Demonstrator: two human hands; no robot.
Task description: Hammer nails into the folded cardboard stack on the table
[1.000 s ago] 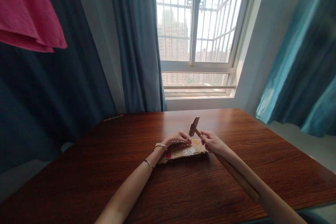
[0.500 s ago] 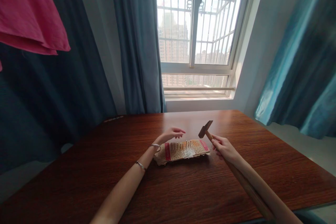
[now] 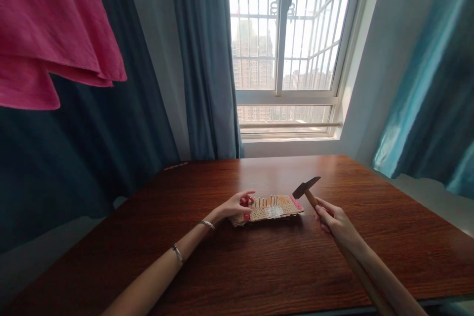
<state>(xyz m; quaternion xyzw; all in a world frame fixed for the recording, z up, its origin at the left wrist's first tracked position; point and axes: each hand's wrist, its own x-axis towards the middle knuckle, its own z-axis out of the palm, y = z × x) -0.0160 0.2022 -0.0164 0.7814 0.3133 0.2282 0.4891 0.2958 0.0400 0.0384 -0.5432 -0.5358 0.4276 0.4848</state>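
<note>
A hammer point(image 3: 306, 187) with a dark metal head and a wooden handle is gripped by my right hand point(image 3: 333, 221). Its head hangs in the air near the right end of a flat, layered block point(image 3: 286, 207), patterned with dots and pink bands. Several nails point(image 3: 272, 201) stand upright in a row on this block. At the block's left end is my left hand point(image 3: 237, 204), thumb and fingers curved apart around the space by the leftmost nails. I see nothing held in it, and it covers part of the block.
The block lies on a brown wooden table point(image 3: 207, 266). Behind the table are a barred window point(image 3: 279, 94) and blue curtains point(image 3: 207, 69). A pink cloth point(image 3: 59, 24) hangs at upper left.
My left hand has come down and back from behind the nails to the block's left end. The hammer has shifted a little to the right. The whole view has turned slightly left.
</note>
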